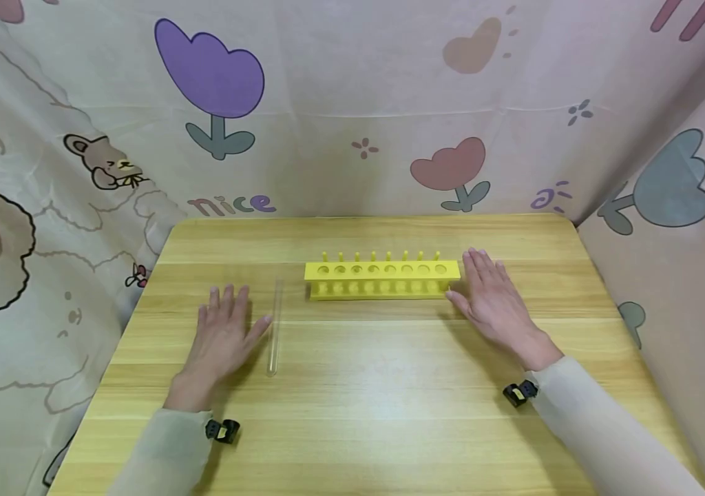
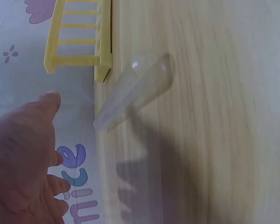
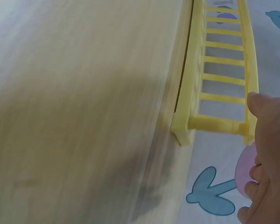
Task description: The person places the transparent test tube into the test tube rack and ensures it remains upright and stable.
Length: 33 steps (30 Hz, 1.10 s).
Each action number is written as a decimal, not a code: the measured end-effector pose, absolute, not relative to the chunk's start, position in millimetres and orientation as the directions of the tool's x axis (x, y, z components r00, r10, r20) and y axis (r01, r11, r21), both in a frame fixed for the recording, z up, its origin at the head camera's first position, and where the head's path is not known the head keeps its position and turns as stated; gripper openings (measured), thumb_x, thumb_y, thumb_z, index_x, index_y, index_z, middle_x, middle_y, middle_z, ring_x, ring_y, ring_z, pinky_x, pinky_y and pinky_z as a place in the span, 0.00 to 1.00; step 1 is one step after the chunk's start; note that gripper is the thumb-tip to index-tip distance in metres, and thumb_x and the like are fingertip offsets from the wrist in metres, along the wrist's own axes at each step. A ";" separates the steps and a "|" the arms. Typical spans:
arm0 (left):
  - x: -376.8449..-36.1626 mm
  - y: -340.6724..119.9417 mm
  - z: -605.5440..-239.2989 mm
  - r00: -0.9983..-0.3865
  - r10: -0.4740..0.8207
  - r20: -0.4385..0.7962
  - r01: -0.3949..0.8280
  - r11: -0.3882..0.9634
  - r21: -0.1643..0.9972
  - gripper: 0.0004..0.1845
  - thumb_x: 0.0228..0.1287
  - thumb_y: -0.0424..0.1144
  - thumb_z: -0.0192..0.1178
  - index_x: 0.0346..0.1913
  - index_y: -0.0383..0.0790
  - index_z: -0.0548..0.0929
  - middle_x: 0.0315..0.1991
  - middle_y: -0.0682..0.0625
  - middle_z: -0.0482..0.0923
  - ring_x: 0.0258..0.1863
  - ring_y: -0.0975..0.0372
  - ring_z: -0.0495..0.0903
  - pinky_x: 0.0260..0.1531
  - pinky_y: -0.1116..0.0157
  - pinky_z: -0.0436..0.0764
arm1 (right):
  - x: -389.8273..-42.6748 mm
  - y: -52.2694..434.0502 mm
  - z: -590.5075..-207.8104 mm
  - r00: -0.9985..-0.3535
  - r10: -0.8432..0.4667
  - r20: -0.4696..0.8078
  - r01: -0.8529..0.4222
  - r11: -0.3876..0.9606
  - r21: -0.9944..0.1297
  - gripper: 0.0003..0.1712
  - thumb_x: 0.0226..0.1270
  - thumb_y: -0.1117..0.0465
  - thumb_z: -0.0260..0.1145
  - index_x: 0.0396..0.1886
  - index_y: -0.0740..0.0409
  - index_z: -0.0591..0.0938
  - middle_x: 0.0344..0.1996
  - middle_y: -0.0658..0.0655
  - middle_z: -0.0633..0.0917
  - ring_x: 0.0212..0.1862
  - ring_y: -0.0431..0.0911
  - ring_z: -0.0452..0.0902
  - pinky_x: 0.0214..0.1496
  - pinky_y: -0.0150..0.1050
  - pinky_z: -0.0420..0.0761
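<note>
One wooden table (image 1: 390, 413), light grain, walled on three sides by a printed cloth backdrop (image 1: 352, 103) with tulips, a bear and the word "nice".

One yellow test-tube rack (image 1: 382, 279) near the table's middle, long side toward the viewer. Eight holes counted along its top bar, eight short pegs standing behind them, every hole unfilled. Seen again as a ladder-like yellow frame in the left wrist view (image 2: 79, 37) and the right wrist view (image 3: 219, 79).

One clear glass test tube (image 1: 275, 327), lying flat on the table, left of the rack and well apart from it, pointing away from the viewer. In the left wrist view (image 2: 135, 88), blurred but plainly resting on the wood.

Two bare hands, each below a pale sleeve with one small black clip at the wrist. Left hand (image 1: 224, 334) flat on the table, fingers straight and slightly spread, thumb tip just beside the tube; touching or not, cannot tell. Holding nothing. Right hand (image 1: 495, 300) flat too, fingers straight and close together, just beside the rack's right end, thumb near its lower corner; contact cannot be made out. In the right wrist view (image 3: 266, 158), thumb tip next to the rack's end post.
</note>
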<state>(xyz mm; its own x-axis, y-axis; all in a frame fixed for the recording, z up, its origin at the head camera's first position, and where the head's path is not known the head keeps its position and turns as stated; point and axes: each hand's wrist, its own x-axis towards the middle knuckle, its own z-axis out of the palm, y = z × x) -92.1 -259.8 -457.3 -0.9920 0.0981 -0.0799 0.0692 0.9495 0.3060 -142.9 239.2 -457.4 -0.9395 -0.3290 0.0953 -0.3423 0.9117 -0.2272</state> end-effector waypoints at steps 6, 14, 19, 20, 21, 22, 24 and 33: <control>-96.0 -248.5 -462.6 -0.993 0.093 -0.069 0.065 0.940 0.334 0.47 0.81 0.67 0.44 0.84 0.32 0.51 0.82 0.25 0.44 0.82 0.29 0.39 0.75 0.28 0.43 | -151.6 226.9 -456.1 -0.929 -0.358 0.098 -0.371 0.905 -0.210 0.48 0.85 0.39 0.51 0.84 0.69 0.49 0.84 0.70 0.51 0.85 0.64 0.44 0.84 0.64 0.44; -97.0 -243.0 -469.4 -0.993 0.090 -0.071 0.061 0.939 0.340 0.46 0.81 0.66 0.45 0.84 0.33 0.52 0.82 0.25 0.46 0.82 0.29 0.41 0.75 0.27 0.46 | -158.9 219.5 -457.6 -0.909 -0.400 0.116 -0.415 0.893 -0.174 0.43 0.87 0.45 0.49 0.83 0.71 0.51 0.83 0.72 0.54 0.84 0.66 0.47 0.83 0.66 0.47; -95.3 -244.6 -470.0 -0.993 0.093 -0.070 0.063 0.937 0.342 0.44 0.83 0.63 0.45 0.83 0.32 0.52 0.82 0.25 0.46 0.82 0.29 0.41 0.75 0.27 0.47 | -159.9 219.8 -459.0 -0.912 -0.402 0.087 -0.411 0.896 -0.167 0.41 0.88 0.47 0.46 0.83 0.71 0.50 0.83 0.73 0.52 0.84 0.66 0.46 0.83 0.66 0.47; -95.2 -245.1 -470.2 -0.993 0.093 -0.071 0.063 0.937 0.342 0.44 0.83 0.63 0.44 0.83 0.32 0.52 0.82 0.25 0.47 0.82 0.29 0.42 0.75 0.28 0.47 | -160.1 219.8 -459.4 -0.912 -0.402 0.086 -0.411 0.896 -0.167 0.41 0.89 0.47 0.46 0.83 0.71 0.50 0.83 0.73 0.53 0.84 0.66 0.47 0.83 0.66 0.47; -95.0 -245.3 -470.3 -0.993 0.093 -0.072 0.063 0.937 0.342 0.44 0.83 0.63 0.44 0.83 0.32 0.52 0.82 0.25 0.47 0.82 0.29 0.42 0.75 0.28 0.47 | -160.3 219.6 -459.7 -0.912 -0.402 0.084 -0.410 0.897 -0.167 0.40 0.89 0.48 0.46 0.83 0.71 0.50 0.83 0.73 0.53 0.84 0.66 0.47 0.83 0.66 0.47; -95.0 -245.3 -470.3 -0.993 0.094 -0.075 0.062 0.937 0.344 0.44 0.83 0.63 0.43 0.83 0.32 0.52 0.82 0.25 0.46 0.82 0.29 0.42 0.75 0.28 0.47 | -160.2 219.7 -459.8 -0.913 -0.401 0.083 -0.409 0.897 -0.167 0.40 0.89 0.48 0.45 0.83 0.72 0.50 0.82 0.73 0.54 0.84 0.66 0.47 0.83 0.66 0.47; -95.1 -245.2 -470.6 -0.992 0.096 -0.081 0.062 0.936 0.346 0.43 0.84 0.62 0.43 0.83 0.31 0.52 0.82 0.25 0.46 0.82 0.29 0.42 0.75 0.28 0.47 | -160.0 219.7 -459.8 -0.914 -0.398 0.079 -0.406 0.899 -0.165 0.40 0.89 0.48 0.45 0.83 0.71 0.50 0.83 0.73 0.54 0.84 0.66 0.47 0.83 0.66 0.47; -95.5 -244.3 -471.0 -0.992 0.080 -0.096 0.043 0.939 0.341 0.42 0.84 0.61 0.43 0.83 0.30 0.53 0.82 0.26 0.48 0.82 0.30 0.43 0.76 0.29 0.47 | -159.2 217.4 -455.1 -0.924 -0.380 0.036 -0.381 0.911 -0.157 0.44 0.87 0.43 0.46 0.85 0.68 0.47 0.84 0.70 0.50 0.85 0.64 0.43 0.84 0.66 0.39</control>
